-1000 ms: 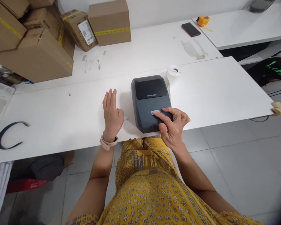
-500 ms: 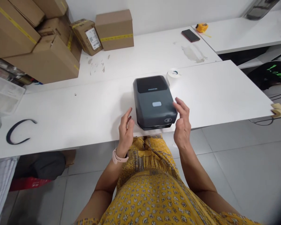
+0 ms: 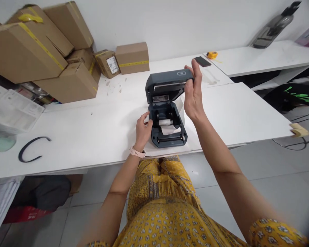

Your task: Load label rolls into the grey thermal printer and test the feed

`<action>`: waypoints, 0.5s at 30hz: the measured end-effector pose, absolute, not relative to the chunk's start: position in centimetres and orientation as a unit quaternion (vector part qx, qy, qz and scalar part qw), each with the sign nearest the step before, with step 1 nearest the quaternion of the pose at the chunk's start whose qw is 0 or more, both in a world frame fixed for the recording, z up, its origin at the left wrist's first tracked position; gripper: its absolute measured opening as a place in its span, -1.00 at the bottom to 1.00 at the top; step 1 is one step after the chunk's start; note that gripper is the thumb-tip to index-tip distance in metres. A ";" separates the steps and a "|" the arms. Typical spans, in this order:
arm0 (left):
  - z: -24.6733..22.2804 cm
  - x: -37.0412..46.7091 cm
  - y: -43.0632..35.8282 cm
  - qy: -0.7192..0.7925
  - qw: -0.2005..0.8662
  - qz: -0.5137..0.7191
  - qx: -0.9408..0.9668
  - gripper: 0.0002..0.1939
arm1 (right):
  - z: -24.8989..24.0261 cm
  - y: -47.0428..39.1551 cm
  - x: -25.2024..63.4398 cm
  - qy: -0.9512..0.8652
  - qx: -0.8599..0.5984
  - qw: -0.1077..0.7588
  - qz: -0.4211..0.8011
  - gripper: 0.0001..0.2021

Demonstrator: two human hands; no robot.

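Printer (image 3: 170, 144) and raised lid (image 3: 167, 78) were right in front of me, near the front edge of the white table (image 3: 105, 127). The lid leaned back on its rear edge, so the inside lay bare: a small white roll (image 3: 164, 122) sat in the middle, and a loose, curled strip of paper (image 3: 170, 129) lay just in front of it, behind the front bar.

My right hand (image 3: 194, 91) had the lid by its front right corner, some fingers stretched nearly straight up and others bent in at the edge; I cannot tell how each one pressed. My left hand (image 3: 143, 128) was at the printer's left side, thumb and fingers spread partway, touching the wall without gripping anything. A pale pink wristband (image 3: 137, 152) circled that wrist.

Farther left on the table lay a black curved band (image 3: 22, 154), and beyond it stood clear plastic boxes (image 3: 20, 109). Behind those rose a pile of cardboard boxes (image 3: 20, 49). Two smaller cartons stood side by side against the wall, one bearing a white label (image 3: 112, 65), the other crossed by yellow tape (image 3: 134, 64). Toward the back right were a dark phone (image 3: 203, 61), a yellow tape measure (image 3: 211, 55) and, farther right, a bottle (image 3: 273, 32).
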State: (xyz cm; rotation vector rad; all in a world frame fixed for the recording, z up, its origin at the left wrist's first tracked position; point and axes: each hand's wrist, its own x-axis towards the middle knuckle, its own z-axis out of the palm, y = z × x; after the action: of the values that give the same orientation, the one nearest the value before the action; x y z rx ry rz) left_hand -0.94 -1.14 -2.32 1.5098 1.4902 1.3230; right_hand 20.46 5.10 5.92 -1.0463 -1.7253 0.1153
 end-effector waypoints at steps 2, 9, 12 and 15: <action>-2.1 -0.7 -0.1 0.580 0.309 0.483 0.578 -0.50 | 6.8 7.9 20.5 -0.741 -0.429 0.516 0.025 -0.34; 0.3 0.5 2.0 0.631 0.293 0.377 0.611 -0.18 | 8.6 7.6 19.5 -0.670 -0.466 0.573 -0.082 -0.35; 1.2 0.3 2.8 0.650 0.257 0.328 0.635 -0.13 | 7.6 4.4 19.8 -0.673 -0.462 0.576 -0.038 -0.49; 2.2 0.2 3.3 0.662 0.218 0.266 0.666 -0.14 | 6.1 3.3 20.5 -0.828 -0.415 0.372 0.064 -0.62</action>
State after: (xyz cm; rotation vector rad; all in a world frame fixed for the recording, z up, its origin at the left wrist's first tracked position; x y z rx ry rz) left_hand 0.16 3.35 2.25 1.8437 1.8322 0.7351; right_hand 20.49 3.30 6.08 -1.0638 -2.1212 0.1644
